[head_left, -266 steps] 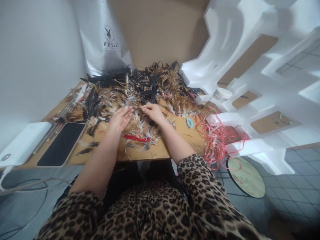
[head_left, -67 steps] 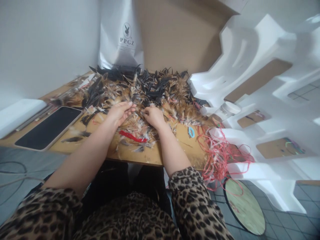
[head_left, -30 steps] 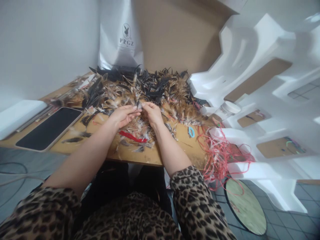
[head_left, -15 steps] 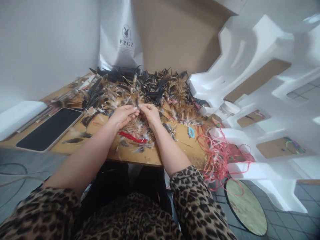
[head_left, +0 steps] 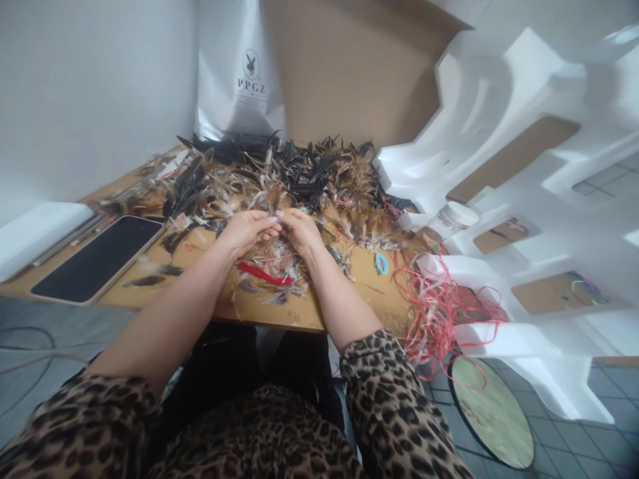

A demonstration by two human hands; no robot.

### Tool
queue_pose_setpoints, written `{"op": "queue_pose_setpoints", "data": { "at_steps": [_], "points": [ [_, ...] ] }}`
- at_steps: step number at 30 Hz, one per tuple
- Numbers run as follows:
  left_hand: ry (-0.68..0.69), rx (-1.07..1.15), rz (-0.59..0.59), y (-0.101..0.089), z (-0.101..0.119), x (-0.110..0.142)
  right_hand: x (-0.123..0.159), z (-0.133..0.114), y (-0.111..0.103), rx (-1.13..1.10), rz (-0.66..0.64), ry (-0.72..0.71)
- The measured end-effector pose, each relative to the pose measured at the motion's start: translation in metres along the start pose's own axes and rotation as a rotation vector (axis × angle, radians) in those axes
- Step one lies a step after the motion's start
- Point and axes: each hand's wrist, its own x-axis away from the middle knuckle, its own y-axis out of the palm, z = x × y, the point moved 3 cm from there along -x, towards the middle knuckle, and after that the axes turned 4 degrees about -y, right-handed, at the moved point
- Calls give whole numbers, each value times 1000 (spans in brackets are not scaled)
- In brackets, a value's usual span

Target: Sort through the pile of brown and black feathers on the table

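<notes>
Over the middle of the worktable, my left hand [head_left: 251, 231] and my right hand [head_left: 301, 233] meet at their fingertips, both closed in a pinch. Brown feathers [head_left: 274, 197] stick up from between the fingertips; their lower ends are hidden by the fingers. Just below the hands, a bundle of red string [head_left: 264, 273] lies among loose feather scraps. Behind them spreads a large heap of black feathers [head_left: 304, 176] and brown ones. A fringe of tan feathers [head_left: 377, 229] lies to the right of my right hand.
A phone [head_left: 100, 258] lies at left on the wooden tabletop [head_left: 369, 303]. At right are a light blue ring [head_left: 381, 263], tangled pink strips [head_left: 439, 303], a lidded jar [head_left: 458, 218] and white foam packing [head_left: 484, 120]. A white bag [head_left: 239, 66] stands at the back.
My hands stay pinched together in nearly the same place. The fingertips have shifted slightly, and the brown feathers above them show a little more clearly.
</notes>
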Motion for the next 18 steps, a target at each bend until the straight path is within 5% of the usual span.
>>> {"op": "queue_pose_setpoints", "data": {
  "at_steps": [3, 8, 18],
  "points": [
    [22, 3, 43, -2, 2, -1, -2, -4, -6, 87, 36, -16],
    [101, 220, 209, -13, 10, -5, -5, -20, -22, 465, 142, -311],
    [104, 343, 274, -17, 11, -5, 10, -19, -6, 1539, -53, -334]
  ]
}}
